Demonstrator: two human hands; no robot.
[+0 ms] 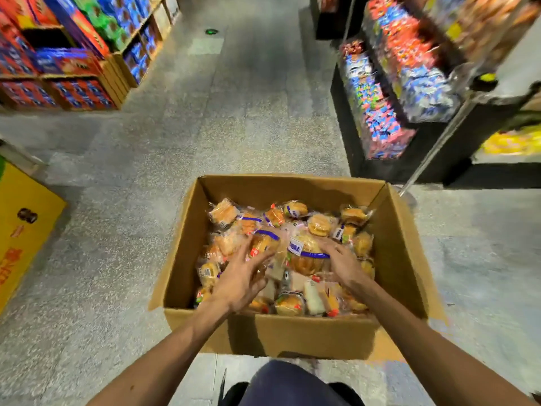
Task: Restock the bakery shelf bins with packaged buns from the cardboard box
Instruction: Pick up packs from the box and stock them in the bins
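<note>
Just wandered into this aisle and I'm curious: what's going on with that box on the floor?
A person is reaching into an open cardboard box on the shop floor, which is full of packaged buns. Both hands are inside it. The left hand spreads its fingers over packets on the left, and the right hand rests against a larger blue-banded packet. Nothing is lifted out yet. Snack displays stand nearby.
</note>
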